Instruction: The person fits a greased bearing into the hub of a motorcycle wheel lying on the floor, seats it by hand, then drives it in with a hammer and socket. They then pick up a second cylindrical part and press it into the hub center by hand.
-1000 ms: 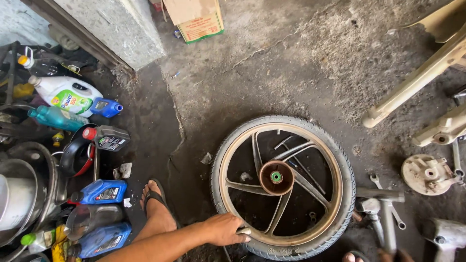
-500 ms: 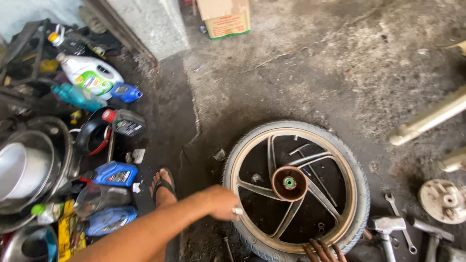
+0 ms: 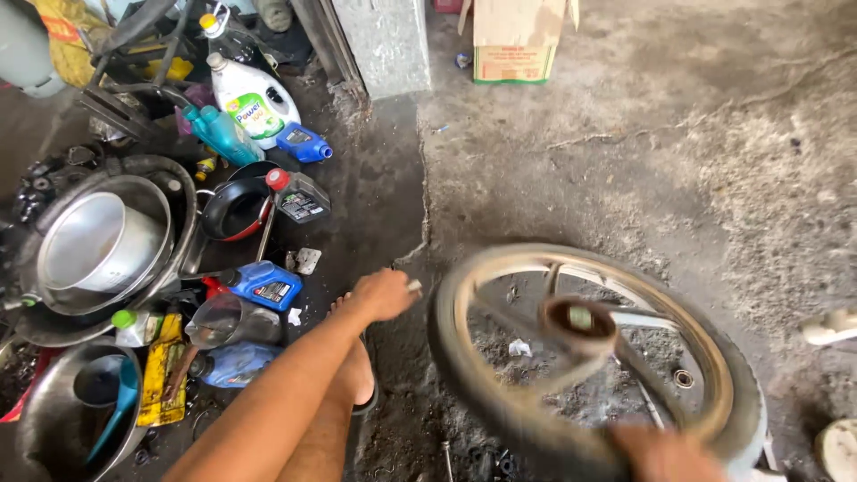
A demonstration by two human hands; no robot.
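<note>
Bare concrete floor (image 3: 678, 152) lies open beyond the wheel (image 3: 598, 357); bottles (image 3: 259, 103), metal basins (image 3: 98, 241) and oil cans (image 3: 263, 284) crowd the left side

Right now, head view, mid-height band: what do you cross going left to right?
Steel bowl → blue oil bottle → left hand → wheel with its hub → right hand low on the tyre → pale part at the right edge.

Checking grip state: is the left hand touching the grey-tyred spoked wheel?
No: the left hand is closed on a small pale object, clear of the grey-tyred spoked wheel, whose near rim the right hand grips.
</note>
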